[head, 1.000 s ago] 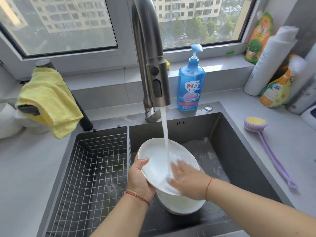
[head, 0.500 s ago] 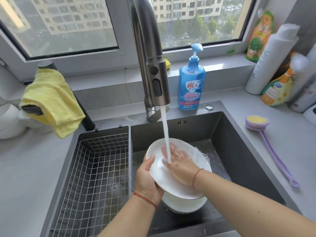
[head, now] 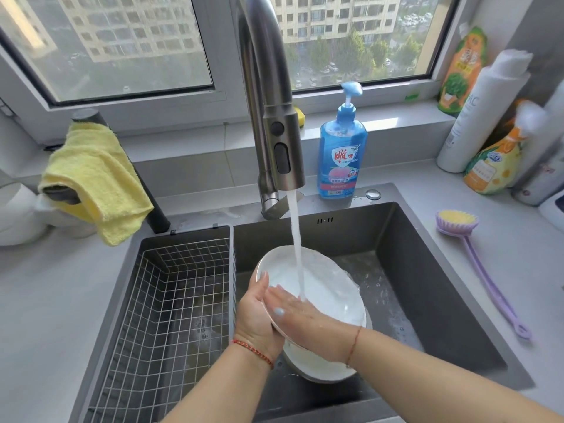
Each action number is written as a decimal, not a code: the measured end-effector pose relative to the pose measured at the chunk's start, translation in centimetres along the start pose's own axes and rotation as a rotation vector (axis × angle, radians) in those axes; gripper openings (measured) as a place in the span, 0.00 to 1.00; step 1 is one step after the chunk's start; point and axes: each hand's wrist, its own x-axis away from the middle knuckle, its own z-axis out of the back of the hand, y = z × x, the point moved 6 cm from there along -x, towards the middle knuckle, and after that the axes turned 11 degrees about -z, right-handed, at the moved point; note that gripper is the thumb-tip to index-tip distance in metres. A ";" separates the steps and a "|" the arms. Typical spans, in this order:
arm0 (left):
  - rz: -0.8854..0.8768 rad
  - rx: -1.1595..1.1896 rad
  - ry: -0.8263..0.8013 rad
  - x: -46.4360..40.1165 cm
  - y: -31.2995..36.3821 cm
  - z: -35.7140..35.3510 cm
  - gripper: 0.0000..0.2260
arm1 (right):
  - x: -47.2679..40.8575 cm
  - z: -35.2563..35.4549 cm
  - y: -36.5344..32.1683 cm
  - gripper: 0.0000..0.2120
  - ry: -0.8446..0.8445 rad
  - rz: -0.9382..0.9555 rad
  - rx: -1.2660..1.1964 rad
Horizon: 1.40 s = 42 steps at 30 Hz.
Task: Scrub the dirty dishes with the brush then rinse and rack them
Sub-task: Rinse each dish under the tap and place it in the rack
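Note:
A white plate [head: 329, 288] is tilted over the dark sink [head: 427, 270] under the running stream from the faucet [head: 274, 117]. My left hand [head: 254, 315] grips the plate's left rim, thumb on its face. Flat fingers of my right hand [head: 300, 315] rub the plate's lower left face in the water. A white bowl [head: 317, 363] sits in the sink below the plate, mostly hidden. The purple brush [head: 476, 264] with yellow bristles lies on the counter to the right of the sink. The wire rack basket [head: 171, 300] fills the sink's left part.
A blue soap pump bottle [head: 341, 148] stands behind the sink. A yellow cloth [head: 94, 175] hangs over a dark tap at the left. Several bottles and a paper roll [head: 476, 117] crowd the back right corner. A white object [head: 15, 215] sits at the far left.
My right hand has slid from the plate's middle down toward its lower left face. The plate has shifted slightly left under the stream.

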 end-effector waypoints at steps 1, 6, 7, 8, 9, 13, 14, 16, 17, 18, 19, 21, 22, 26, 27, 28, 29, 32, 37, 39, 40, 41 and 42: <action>-0.021 0.018 0.002 0.2 0.1 0.0 0.25 | -1.3 0.1 0.2 0.23 0.042 0.017 0.002; -0.021 0.059 -0.090 1.3 0.6 -0.7 0.29 | -3.4 2.6 3.5 0.24 0.201 -0.086 0.094; -0.036 0.056 -0.076 1.3 1.0 -0.6 0.29 | -3.5 3.0 4.4 0.26 0.230 -0.145 0.184; -0.056 0.046 -0.052 1.3 1.4 -0.5 0.30 | -3.3 3.3 5.4 0.27 0.240 -0.212 0.224; -0.076 0.028 -0.028 1.2 1.8 -0.3 0.30 | -2.7 3.4 6.1 0.28 0.232 -0.266 0.236; -0.169 -0.071 0.035 1.2 3.3 -0.1 0.21 | 0.9 1.8 5.9 0.18 0.118 -0.280 0.043; -0.189 -0.087 0.042 1.4 3.8 0.0 0.20 | 2.0 1.2 5.3 0.18 0.090 -0.252 0.035; -0.222 -0.134 0.045 1.5 4.8 0.0 0.20 | 4.2 0.3 3.4 0.20 0.107 -0.045 0.040; -0.235 -0.162 0.045 1.6 5.3 -0.1 0.20 | 4.7 0.0 2.6 0.23 0.154 0.047 0.063; -0.248 -0.189 0.046 1.6 5.6 -0.2 0.20 | 4.8 -0.3 2.3 0.25 0.224 0.093 0.090; -0.259 -0.220 0.056 1.6 6.0 -0.2 0.20 | 4.7 -0.5 1.7 0.27 0.302 0.134 0.120; -0.272 -0.278 0.058 1.6 6.7 -0.3 0.19 | 4.4 -1.0 1.3 0.25 0.386 0.188 0.097; -0.271 -0.304 0.052 1.7 7.1 -0.6 0.19 | 4.1 -1.4 1.4 0.21 0.410 0.223 0.060; -0.189 -0.360 0.073 2.5 8.4 -1.2 0.28 | 4.6 -1.1 -0.8 0.12 0.492 0.281 -0.111; -0.170 -0.345 0.064 3.2 8.7 -1.6 0.27 | 4.8 -0.7 -1.4 0.10 0.537 0.287 -0.129; -0.163 -0.335 0.034 3.8 9.0 -2.1 0.26 | 4.9 -0.3 -2.1 0.07 0.578 0.281 -0.150; -0.167 -0.332 -0.003 4.4 9.3 -2.4 0.26 | 4.8 0.1 -2.6 0.06 0.619 0.261 -0.176; -0.214 -0.342 -0.091 6.3 10.3 -2.9 0.24 | 4.8 0.8 -3.9 0.12 0.698 0.186 -0.268; -0.405 -0.395 -0.249 9.3 13.8 -3.1 0.28 | 5.6 2.7 -8.5 0.14 0.706 0.212 -0.440; -0.497 -0.443 -0.295 10.0 14.8 -2.7 0.22 | 5.3 2.6 -10.4 0.14 0.683 0.239 -0.506; -0.541 -0.464 -0.292 10.1 15.3 -2.1 0.21 | 4.8 2.3 -11.4 0.13 0.656 0.250 -0.532; -0.573 -0.472 -0.274 9.9 15.9 -1.4 0.21 | 4.2 1.8 -12.2 0.14 0.630 0.255 -0.543; -0.601 -0.475 -0.245 9.5 16.6 -0.3 0.21 | 3.4 1.2 -13.0 0.15 0.609 0.255 -0.538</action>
